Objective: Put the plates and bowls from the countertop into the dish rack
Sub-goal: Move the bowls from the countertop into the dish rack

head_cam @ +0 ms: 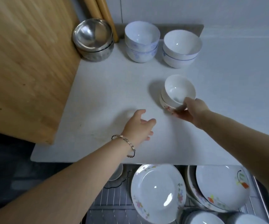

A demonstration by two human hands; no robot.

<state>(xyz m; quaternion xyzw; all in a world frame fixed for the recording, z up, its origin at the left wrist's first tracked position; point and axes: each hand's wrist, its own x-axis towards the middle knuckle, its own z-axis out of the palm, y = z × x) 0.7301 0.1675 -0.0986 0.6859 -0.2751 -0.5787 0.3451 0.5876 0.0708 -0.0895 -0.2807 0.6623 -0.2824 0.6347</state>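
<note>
Toward the near right of the countertop (98,94), a small stack of 2 nested bowls (177,92) is gripped by the right hand (191,111). The thumb is laid at the near rim and the fingers are curled under the flower-printed lower bowl. The stack is seen tilted slightly to the left; whether it is lifted off the surface cannot be told. The left hand (138,126) is held open above the bare counter, fingers spread and relaxed, with nothing in it. It is placed to the left of the stack and a little nearer the person.

The dish rack (114,199) lies below the counter's near edge, under both forearms, so the carry is judged to run straight back toward the person and down. Plates (158,191) are already lodged in its middle and right parts, while bare wire is shown on the left. That side is nearer the left hand, so a hand-over or a cross-body reach may be needed. 3 more stacks are left at the back: steel bowls (93,39), blue-patterned bowls (141,41) and blue-rimmed bowls (181,47).
</note>
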